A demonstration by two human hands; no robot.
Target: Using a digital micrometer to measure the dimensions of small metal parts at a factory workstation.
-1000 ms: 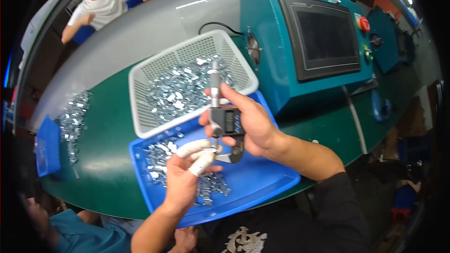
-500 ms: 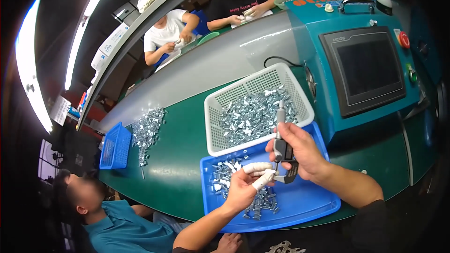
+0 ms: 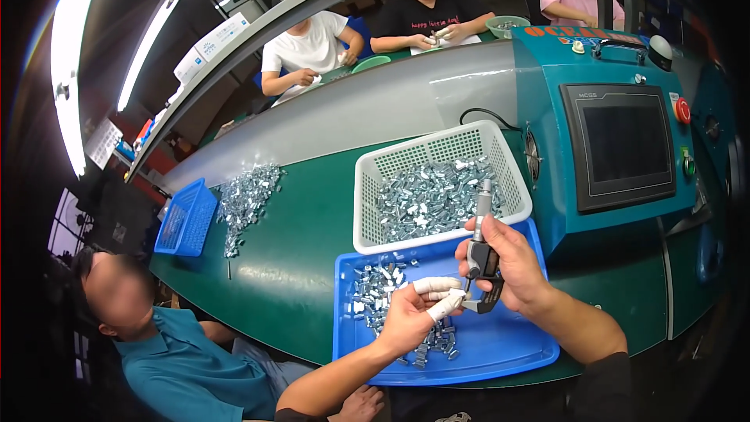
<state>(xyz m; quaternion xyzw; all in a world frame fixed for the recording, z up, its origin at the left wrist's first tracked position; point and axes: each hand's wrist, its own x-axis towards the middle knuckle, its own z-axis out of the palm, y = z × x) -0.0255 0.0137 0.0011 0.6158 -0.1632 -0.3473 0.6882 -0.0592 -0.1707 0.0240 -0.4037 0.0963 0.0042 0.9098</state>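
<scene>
My right hand (image 3: 522,273) grips a grey and black micrometer (image 3: 483,259), its thimble pointing up and its frame turned toward my left hand. White coverings wrap several fingertips of my left hand (image 3: 408,319). Those fingers pinch a small metal piece at the micrometer's jaws; the fingertips hide most of it. Both hands are above a blue tray (image 3: 512,348), where many small shiny metal pieces (image 3: 373,287) lie toward the left side. Behind it, a white perforated basket (image 3: 364,207) holds a heap of similar pieces.
A teal machine (image 3: 551,156) with a dark screen (image 3: 626,144) stands at the right. Farther left on the green table (image 3: 301,227) are a loose metal pile (image 3: 246,195) and a blue basket (image 3: 187,219). A person in teal (image 3: 176,367) sits at left; others work beyond the grey partition (image 3: 375,101).
The view has shifted, so the surroundings sit lower in the picture. Both hands keep their hold at the micrometer. Across the partition, the hands of the person in white have moved apart.
</scene>
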